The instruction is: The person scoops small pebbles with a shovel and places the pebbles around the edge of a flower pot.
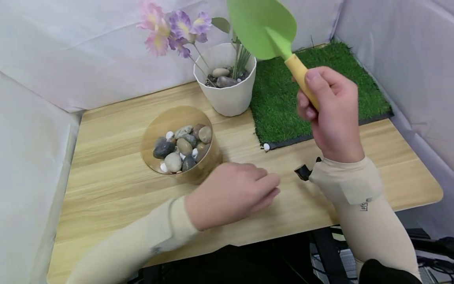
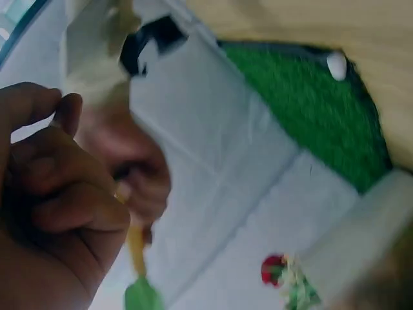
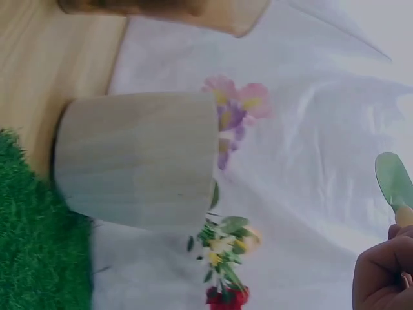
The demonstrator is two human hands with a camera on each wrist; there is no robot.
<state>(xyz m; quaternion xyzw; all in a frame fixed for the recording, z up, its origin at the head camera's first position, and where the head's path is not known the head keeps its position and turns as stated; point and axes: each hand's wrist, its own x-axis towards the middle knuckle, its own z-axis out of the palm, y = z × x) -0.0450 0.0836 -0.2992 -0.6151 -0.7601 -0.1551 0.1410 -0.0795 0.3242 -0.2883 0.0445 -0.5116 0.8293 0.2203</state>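
Note:
In the head view my right hand (image 1: 335, 110) grips the yellow handle (image 1: 301, 79) of a trowel with a green blade (image 1: 266, 29). The trowel is raised over the table, blade up and tilted to the left. My left hand (image 1: 234, 193) hovers over the wood near the front, fingers loosely curled. Nothing shows between its fingers in the left wrist view. Just behind that hand is an amber-tinted pot (image 1: 209, 161) holding several stones (image 1: 184, 146). A white flowerpot (image 1: 230, 100), with stones and flower stems inside, stands behind, below the trowel blade.
An artificial grass mat (image 1: 283, 102) covers the back right of the table (image 1: 106, 173). One small white pebble (image 1: 266, 147) lies at its front left corner. Pink and purple flowers (image 1: 181, 29) lean left from the flowerpot. White cloth walls (image 1: 88, 47) enclose the table.

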